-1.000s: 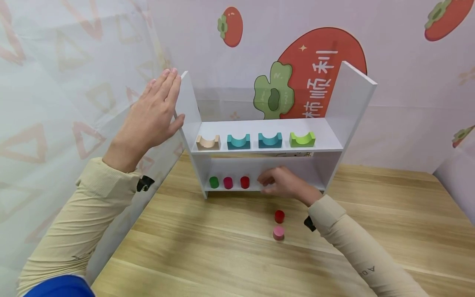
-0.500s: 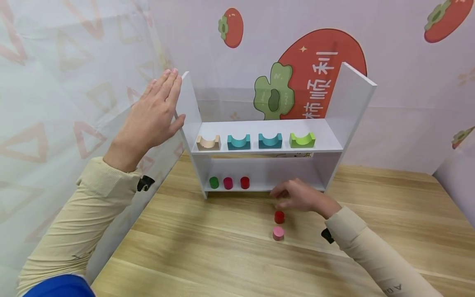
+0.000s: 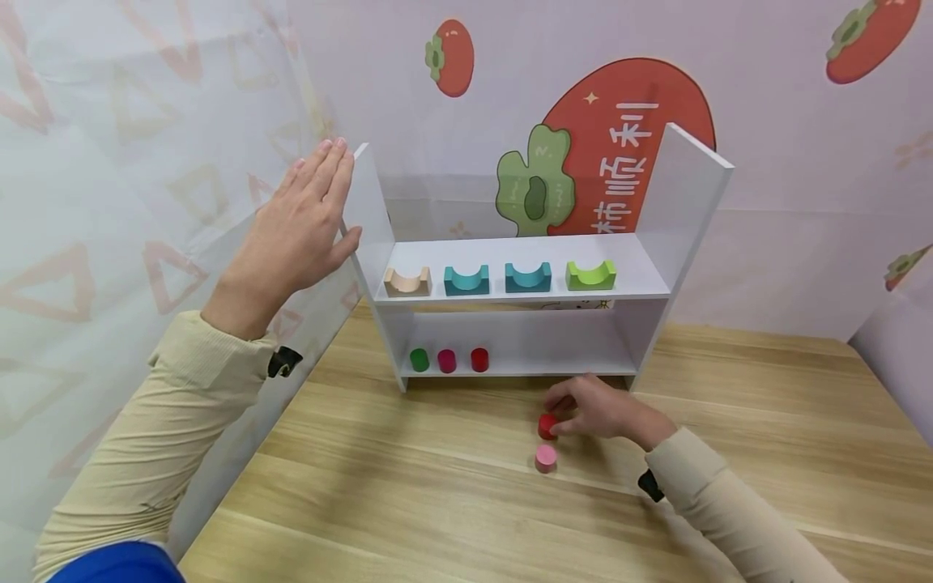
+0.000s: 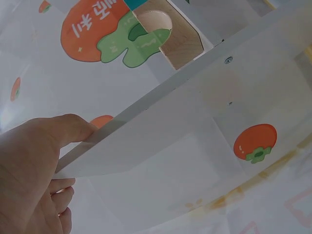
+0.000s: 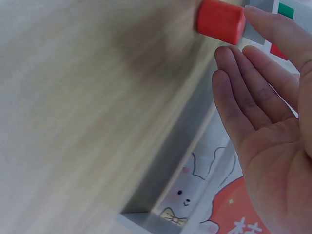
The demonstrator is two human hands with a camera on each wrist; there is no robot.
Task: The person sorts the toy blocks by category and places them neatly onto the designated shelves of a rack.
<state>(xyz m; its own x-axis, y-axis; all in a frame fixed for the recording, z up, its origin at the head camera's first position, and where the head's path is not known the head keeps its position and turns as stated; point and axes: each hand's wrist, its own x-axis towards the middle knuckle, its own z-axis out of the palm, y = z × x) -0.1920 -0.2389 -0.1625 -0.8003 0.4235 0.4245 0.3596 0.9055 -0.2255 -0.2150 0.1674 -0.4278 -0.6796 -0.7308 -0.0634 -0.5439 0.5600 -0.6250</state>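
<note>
Right hand (image 3: pixel 599 411) has pulled back from the white two-tier shelf (image 3: pixel 678 219) to the red wooden cylinder (image 3: pixel 547 426) on the wooden counter (image 3: pixel 408 502); fingertips now touch it, grip not closed around it. Pink wooden cylinder (image 3: pixel 546 457) stands just in front, apart. Left hand (image 3: pixel 295 231) unchanged: flat, fingers straight, pressed against the shelf's left side panel, thumb on its front edge. Lower tier is free right of its three cylinders.
</note>
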